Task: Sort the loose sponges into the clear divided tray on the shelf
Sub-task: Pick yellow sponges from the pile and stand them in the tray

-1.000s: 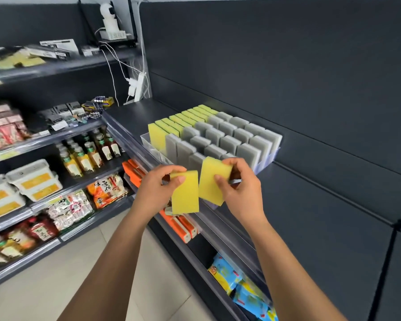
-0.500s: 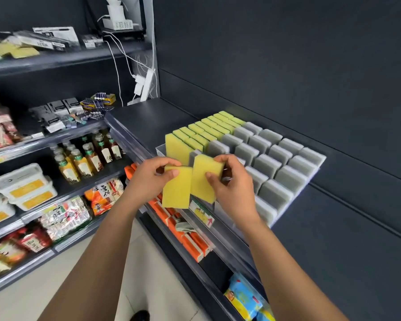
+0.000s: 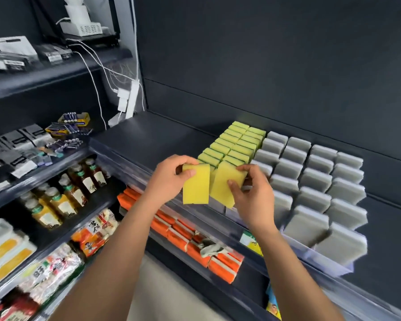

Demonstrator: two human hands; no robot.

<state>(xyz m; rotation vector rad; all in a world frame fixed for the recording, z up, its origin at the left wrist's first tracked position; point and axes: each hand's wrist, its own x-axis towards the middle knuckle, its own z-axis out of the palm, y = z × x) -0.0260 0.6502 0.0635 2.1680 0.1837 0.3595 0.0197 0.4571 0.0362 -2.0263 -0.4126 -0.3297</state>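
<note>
Yellow sponges fill both hands, held upright side by side in front of the near left corner of the clear divided tray (image 3: 322,262) on the dark shelf (image 3: 162,135). Coming from the near left with forearm raised, the left hand (image 3: 169,179) pinches the left sponge (image 3: 196,185) at its top, thumb on the front face and fingers curled behind. Reaching in from the near right, the right hand (image 3: 252,195) grips the right sponge (image 3: 225,184) by its right edge, thumb on the face. Just beyond, the tray holds yellow sponge rows (image 3: 236,142) at left and grey sponges (image 3: 315,181) at right.
</note>
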